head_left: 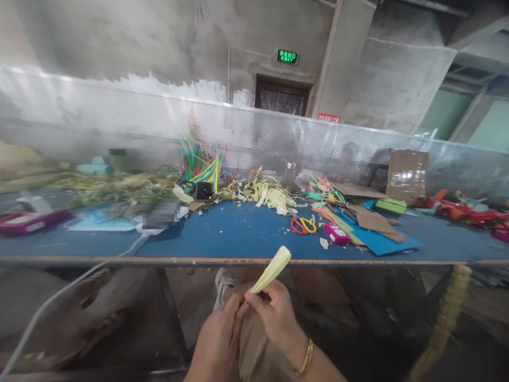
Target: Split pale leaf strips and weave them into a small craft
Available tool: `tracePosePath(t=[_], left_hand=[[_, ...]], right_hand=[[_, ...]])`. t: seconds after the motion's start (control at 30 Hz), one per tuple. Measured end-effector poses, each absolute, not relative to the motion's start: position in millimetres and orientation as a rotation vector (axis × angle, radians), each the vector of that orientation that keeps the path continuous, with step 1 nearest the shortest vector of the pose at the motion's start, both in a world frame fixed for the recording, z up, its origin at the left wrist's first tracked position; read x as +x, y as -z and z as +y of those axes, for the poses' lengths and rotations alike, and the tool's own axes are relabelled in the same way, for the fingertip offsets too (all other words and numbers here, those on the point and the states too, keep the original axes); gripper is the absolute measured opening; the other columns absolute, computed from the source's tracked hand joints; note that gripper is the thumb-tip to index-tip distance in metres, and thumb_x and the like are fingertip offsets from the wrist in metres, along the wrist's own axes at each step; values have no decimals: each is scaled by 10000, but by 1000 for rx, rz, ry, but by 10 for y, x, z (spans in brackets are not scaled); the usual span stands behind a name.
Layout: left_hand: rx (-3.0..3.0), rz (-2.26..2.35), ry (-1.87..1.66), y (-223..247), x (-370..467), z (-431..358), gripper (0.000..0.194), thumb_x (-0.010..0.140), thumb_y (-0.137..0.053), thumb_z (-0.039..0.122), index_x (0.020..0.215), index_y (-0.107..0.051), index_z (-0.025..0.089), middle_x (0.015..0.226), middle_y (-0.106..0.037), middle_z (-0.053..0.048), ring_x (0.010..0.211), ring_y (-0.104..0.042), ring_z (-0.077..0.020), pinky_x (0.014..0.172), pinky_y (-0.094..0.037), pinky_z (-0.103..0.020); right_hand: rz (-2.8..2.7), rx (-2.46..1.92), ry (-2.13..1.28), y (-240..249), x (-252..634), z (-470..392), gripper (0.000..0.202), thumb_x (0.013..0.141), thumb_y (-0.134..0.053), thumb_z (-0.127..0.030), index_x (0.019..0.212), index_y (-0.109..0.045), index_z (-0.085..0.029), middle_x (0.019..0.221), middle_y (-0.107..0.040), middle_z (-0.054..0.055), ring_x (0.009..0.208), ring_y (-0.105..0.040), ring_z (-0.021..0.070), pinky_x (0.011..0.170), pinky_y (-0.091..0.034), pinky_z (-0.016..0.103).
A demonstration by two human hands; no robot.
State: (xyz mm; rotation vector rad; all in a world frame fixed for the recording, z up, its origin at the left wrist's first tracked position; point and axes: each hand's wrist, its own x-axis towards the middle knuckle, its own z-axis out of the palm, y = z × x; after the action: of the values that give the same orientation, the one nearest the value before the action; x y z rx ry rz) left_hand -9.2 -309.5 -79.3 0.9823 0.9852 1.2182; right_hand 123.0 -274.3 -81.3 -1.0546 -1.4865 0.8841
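Observation:
A pale yellow-green, lengthwise-creased strip (272, 269), looking like corn husk or crepe paper, points up and to the right above my lap. My right hand (274, 310) pinches its narrow lower end between thumb and fingers. Close against it, my left hand (222, 331) is closed at the same end, its fingertips partly hidden. What lies between the left fingers is covered. Beyond the hands, on the blue table (238, 241), lies a heap of similar pale strips (274, 196). Scissors with red and yellow handles (304, 225) rest in front of that heap.
Bundled coloured stems (201, 164) stand at the back. On the right are a purple box (336, 233), blue sheets (384, 239) and cardboard pieces (376, 220). A white cable (79, 281) hangs over the table edge on the left. A perforated metal screen (254, 130) runs behind.

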Motion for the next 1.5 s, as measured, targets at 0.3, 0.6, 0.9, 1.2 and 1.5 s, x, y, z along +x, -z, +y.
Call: tracePosePath(t=[0.3,0.6,0.9,1.2,1.5], left_hand=[[1043,820,-1011,559,-176,-2667,303,783,-634,405,637,-620,140,630,-526,-25,637,-463,-134,618,-365,-219],[751,677,-947,373,-279,-2356,217,677,-754,337,683,-694,129,624,-628,-53,599,-538,-122,593,-403,-220],[559,893,-1388,252,-362,-1775,259,584,-819,313,742,-708,142,663,-669,-42,655,-597,-120,600,-475,-179],[305,834,-1550,302,-393,-1408,147,671,-762,213,780,-692,145,707,-654,-23,715,-626,-117,720,-530,-201],[365,889,-1517,376,-438,-1447,302,565,-837,327,773,-709,149,736,-658,-30,773,-607,-119,714,-492,-164]], right_hand=[[-1651,-883,-1110,382,1345,-2400,211,733,-686,-433,709,-699,-224,681,-636,21,667,-581,166,671,-441,298],[-1627,-575,-1676,34,1304,-1874,320,682,-737,-456,734,-664,-149,594,-603,-8,530,-550,93,551,-401,225],[-1966,-806,-1631,-245,1325,-733,443,673,-746,-418,1043,-684,-182,763,-661,8,595,-577,84,623,-467,242],[-2204,-1399,-315,-524,1309,1009,221,804,-594,-326,850,-725,-154,821,-701,54,739,-593,124,670,-388,223],[-2026,-1640,86,-583,686,2018,283,851,-532,-400,942,-723,-211,973,-705,68,926,-606,166,781,-400,246]])
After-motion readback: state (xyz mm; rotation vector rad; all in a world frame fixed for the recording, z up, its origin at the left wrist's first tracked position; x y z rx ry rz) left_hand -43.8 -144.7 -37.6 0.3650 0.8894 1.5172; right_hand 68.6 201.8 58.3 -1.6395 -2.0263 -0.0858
